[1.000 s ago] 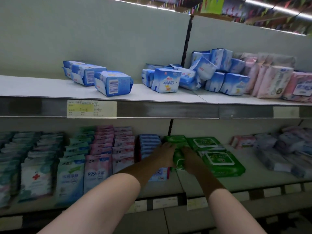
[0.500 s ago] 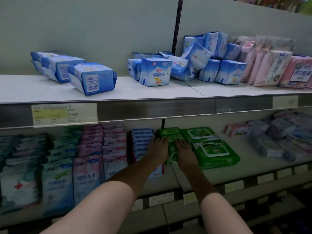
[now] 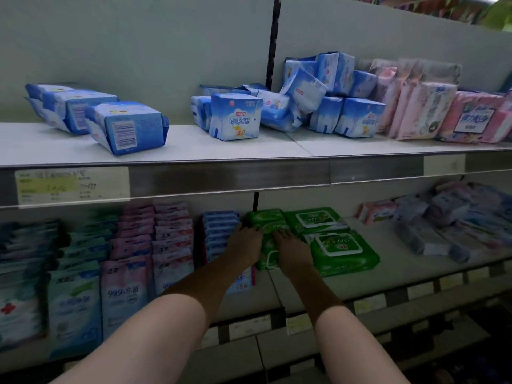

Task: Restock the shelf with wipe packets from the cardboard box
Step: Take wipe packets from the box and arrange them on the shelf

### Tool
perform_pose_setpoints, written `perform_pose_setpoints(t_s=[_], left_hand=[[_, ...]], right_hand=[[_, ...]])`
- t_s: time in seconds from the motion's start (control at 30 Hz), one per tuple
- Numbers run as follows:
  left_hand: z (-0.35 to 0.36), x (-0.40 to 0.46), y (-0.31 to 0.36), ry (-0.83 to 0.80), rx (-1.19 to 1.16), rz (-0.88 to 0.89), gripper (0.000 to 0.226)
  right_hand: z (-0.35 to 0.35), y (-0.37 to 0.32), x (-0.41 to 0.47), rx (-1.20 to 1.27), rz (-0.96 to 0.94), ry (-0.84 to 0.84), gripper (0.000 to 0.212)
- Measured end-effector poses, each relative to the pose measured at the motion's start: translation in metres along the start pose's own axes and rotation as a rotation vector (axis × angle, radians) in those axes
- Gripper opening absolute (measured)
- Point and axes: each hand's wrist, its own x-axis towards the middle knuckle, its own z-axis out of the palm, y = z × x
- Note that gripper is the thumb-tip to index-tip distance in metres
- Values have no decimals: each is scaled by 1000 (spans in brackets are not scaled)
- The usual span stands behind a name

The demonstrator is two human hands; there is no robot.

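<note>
Left hand [image 3: 245, 246]: laid palm-down, fingers spread flat, on the left edge of a green wipe packet [image 3: 268, 246] on the lower shelf [image 3: 415, 270]; nothing is clamped in it.
Right hand [image 3: 294, 252]: laid palm-down, fingers extended, on the right part of the same packet, just beside the left hand; it is not closed around anything.
Green wipe packet: seen lying flat at the front of a row of like packets, between both hands, near the dark upright divider.
Neighbouring green packets [image 3: 342, 252]: two larger ones with white flip lids are placed just to the right, one behind the other, touching the pressed row.
Blue packets [image 3: 219, 234]: stood upright in a file just left of the left hand.
Pink packets [image 3: 171, 245]: stood in rows further left, with teal ones beyond.
Upper shelf [image 3: 221, 146]: loaded with blue packs [image 3: 235, 117] and, at the right, pink packs [image 3: 424, 112].
Price label [image 3: 72, 185]: fixed on the upper shelf rail, its writing blurred.
Cardboard box: not seen in this view.
</note>
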Motion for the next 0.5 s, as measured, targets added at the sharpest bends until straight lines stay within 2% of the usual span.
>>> perform_pose_setpoints(t_s=[0.13, 0.23, 0.3, 0.4, 0.5], left_hand=[[3, 2, -4, -31, -110, -2, 51], [0, 3, -4, -88, -187, -3, 75], [-3, 3, -1, -150, -193, -24, 94], [-10, 3, 9, -179, -161, -66, 103], [-11, 2, 22, -168, -89, -84, 106]], right_hand=[[-10, 12, 0, -74, -85, -33, 62], [-19, 30, 3, -102, -160, -42, 57], [-21, 45, 7, -55, -190, -47, 70], [-23, 58, 10, -49, -218, -75, 94], [-21, 57, 13, -64, -245, -126, 97]])
